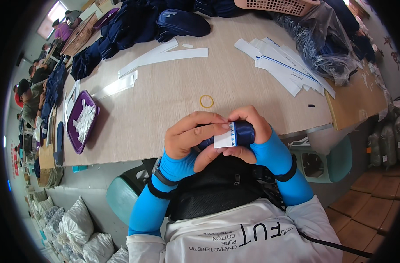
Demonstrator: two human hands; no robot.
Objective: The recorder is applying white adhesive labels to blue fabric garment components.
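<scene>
Just above the table's near edge, a rolled dark navy cloth (pixel 246 133) is held between my two hands. A white paper strip (pixel 224 140) with a blue patterned edge lies around the roll, at least on its visible side. My left hand (pixel 189 133) is closed on the roll's left part, fingers over the strip and thumb below it. My right hand (pixel 254 125) curls round the right end, its fingertips at the strip's top and its thumb at the bottom edge. The underside of the roll is hidden. Beyond my hands a yellow rubber band (pixel 201 101) lies on the table (pixel 165 96).
Left on the table stands a purple basket (pixel 95 122) of white slips. Plain white strips (pixel 178 55) lie farther back, blue-edged strips (pixel 279 63) to the right. Navy cloth items (pixel 182 24) line the far side, beside a clear plastic bag (pixel 327 44). People (pixel 31 98) sit far left.
</scene>
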